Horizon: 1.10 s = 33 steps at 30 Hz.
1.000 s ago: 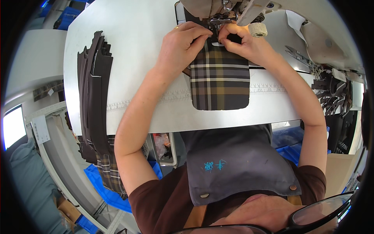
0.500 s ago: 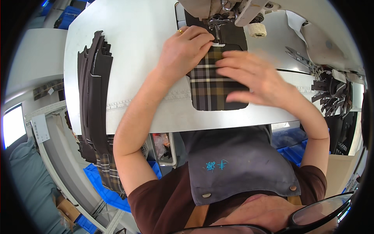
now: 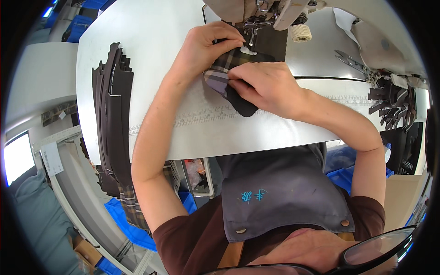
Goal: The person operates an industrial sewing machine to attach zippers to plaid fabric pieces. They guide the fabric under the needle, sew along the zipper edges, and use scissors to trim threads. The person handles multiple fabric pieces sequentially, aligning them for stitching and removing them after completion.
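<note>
A plaid fabric piece (image 3: 217,78) with a dark backing lies under the presser foot (image 3: 249,50) of a sewing machine (image 3: 259,20). Its near part is folded and bunched toward the left. My left hand (image 3: 208,46) pinches the fabric's edge just left of the foot, thumb and fingers together. With closed fingers my right hand (image 3: 270,87) grips the folded part of the same piece, nearer to me. The fingertips of the right hand are partly hidden beneath its knuckles. More dark fabric (image 3: 271,43) lies flat under the machine head, behind the foot.
A stack of dark fabric pieces (image 3: 107,110) hangs over the table's left edge. Thread snips (image 3: 350,62) lie at the right, near a bundle of dark strips (image 3: 396,103). A printed ruler strip (image 3: 192,117) crosses the white table (image 3: 183,142). Blue bins (image 3: 130,224) stand below.
My right hand has come in from the right and closed on the plaid fabric. The piece, flat before, is now folded and turned leftward. My left hand has shifted slightly left.
</note>
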Each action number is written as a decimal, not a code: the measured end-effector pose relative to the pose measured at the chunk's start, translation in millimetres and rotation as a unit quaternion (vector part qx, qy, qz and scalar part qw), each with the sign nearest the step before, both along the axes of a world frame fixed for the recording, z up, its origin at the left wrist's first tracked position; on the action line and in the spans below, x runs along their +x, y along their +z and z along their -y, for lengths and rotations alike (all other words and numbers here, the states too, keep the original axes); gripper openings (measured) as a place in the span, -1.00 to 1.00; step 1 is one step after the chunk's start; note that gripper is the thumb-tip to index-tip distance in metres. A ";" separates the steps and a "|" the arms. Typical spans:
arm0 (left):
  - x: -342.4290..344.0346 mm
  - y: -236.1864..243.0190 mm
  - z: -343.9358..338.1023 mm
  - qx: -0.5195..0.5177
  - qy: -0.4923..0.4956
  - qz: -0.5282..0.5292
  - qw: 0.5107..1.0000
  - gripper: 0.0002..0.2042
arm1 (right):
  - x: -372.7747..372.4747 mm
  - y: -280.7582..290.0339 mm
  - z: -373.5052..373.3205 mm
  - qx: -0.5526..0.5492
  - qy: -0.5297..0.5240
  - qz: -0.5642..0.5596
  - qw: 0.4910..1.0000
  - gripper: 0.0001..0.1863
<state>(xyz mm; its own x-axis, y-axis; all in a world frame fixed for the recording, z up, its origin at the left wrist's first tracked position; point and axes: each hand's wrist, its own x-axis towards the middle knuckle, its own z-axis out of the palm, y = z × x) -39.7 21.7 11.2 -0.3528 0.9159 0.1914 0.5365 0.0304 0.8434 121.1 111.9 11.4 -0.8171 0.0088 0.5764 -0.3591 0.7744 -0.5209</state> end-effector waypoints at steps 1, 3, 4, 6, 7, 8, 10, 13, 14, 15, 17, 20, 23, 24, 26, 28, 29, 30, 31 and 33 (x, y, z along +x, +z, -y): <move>1.6 -1.8 2.3 0.008 0.004 0.000 1.000 -0.87 | 1.6 1.7 -2.5 -0.007 0.014 -0.003 1.000 -0.86; 6.9 -1.6 4.6 0.019 0.022 -0.008 1.000 -0.87 | 10.9 2.2 -13.2 -0.022 0.043 -0.010 0.999 -0.86; 12.5 -2.1 3.9 0.022 0.036 -0.015 0.999 -0.87 | 16.3 -0.1 -18.0 -0.004 0.048 -0.013 0.999 -0.86; 21.0 -0.3 2.5 0.003 0.067 -0.016 0.998 -0.87 | 26.9 -5.3 -27.2 0.032 0.060 -0.018 0.998 -0.85; 24.0 4.6 0.1 -0.019 0.082 -0.011 0.996 -0.87 | 32.9 -3.9 -30.2 0.049 0.059 0.002 0.997 -0.83; 25.5 7.8 -1.5 -0.042 0.098 -0.006 0.994 -0.86 | 35.0 -5.1 -31.7 0.055 0.058 0.000 0.997 -0.84; 25.3 9.8 -2.8 -0.056 0.105 0.003 0.993 -0.85 | 37.1 -8.8 -33.1 0.066 0.056 -0.007 0.996 -0.84; 25.7 9.3 -3.0 -0.058 0.113 0.012 0.992 -0.84 | 36.4 -12.7 -32.0 0.080 0.062 -0.020 0.995 -0.85; 25.5 9.1 -3.1 -0.056 0.114 0.015 0.992 -0.84 | 36.1 -13.0 -31.2 0.083 0.062 -0.020 0.994 -0.86; 25.2 9.6 -3.0 -0.066 0.113 0.014 0.991 -0.84 | 36.0 -13.0 -30.0 0.085 0.062 -0.019 0.994 -0.86; 23.6 11.7 -2.6 -0.086 0.108 0.010 0.990 -0.84 | 35.6 -13.1 -28.7 0.090 0.062 -0.021 0.994 -0.87; 21.2 10.4 -2.6 -0.077 0.093 0.000 0.993 -0.84 | 35.2 -14.4 -27.3 0.094 0.064 -0.022 0.993 -0.89; 21.1 10.9 -2.8 -0.082 0.092 0.007 0.992 -0.85 | 35.2 -15.5 -26.7 0.097 0.065 -0.019 0.993 -0.89; 20.9 10.2 -3.0 -0.078 0.088 0.007 0.993 -0.85 | 35.7 -15.6 -26.6 0.097 0.065 -0.016 0.993 -0.89; 20.2 8.6 -2.9 -0.069 0.081 0.006 0.994 -0.85 | 35.5 -15.9 -26.8 0.100 0.066 -0.017 0.993 -0.89; 21.1 8.4 -2.4 -0.072 0.083 -0.001 0.994 -0.85 | 35.5 -16.4 -27.5 0.106 0.067 -0.023 0.992 -0.88; 22.1 8.1 -2.1 -0.074 0.084 -0.004 0.994 -0.85 | 35.5 -17.0 -27.7 0.105 0.069 -0.023 0.992 -0.88; 22.9 7.8 -1.3 -0.066 0.084 -0.013 0.994 -0.86 | 35.5 -17.7 -27.8 0.104 0.070 -0.023 0.992 -0.88; 23.4 7.6 -0.8 -0.058 0.083 -0.022 0.995 -0.86 | 35.8 -17.8 -28.1 0.103 0.070 -0.023 0.992 -0.88; 25.0 5.3 -0.6 -0.036 0.083 -0.055 0.994 -0.87 | 36.9 -17.2 -29.3 0.114 0.073 -0.029 0.990 -0.87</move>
<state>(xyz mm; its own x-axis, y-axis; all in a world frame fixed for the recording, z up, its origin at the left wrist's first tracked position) -14.7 22.3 16.5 -0.4810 0.8593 0.1737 0.6075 0.1838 0.7728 158.0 141.1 -5.7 -0.7660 -0.2433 0.5950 -0.4999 0.8073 -0.3135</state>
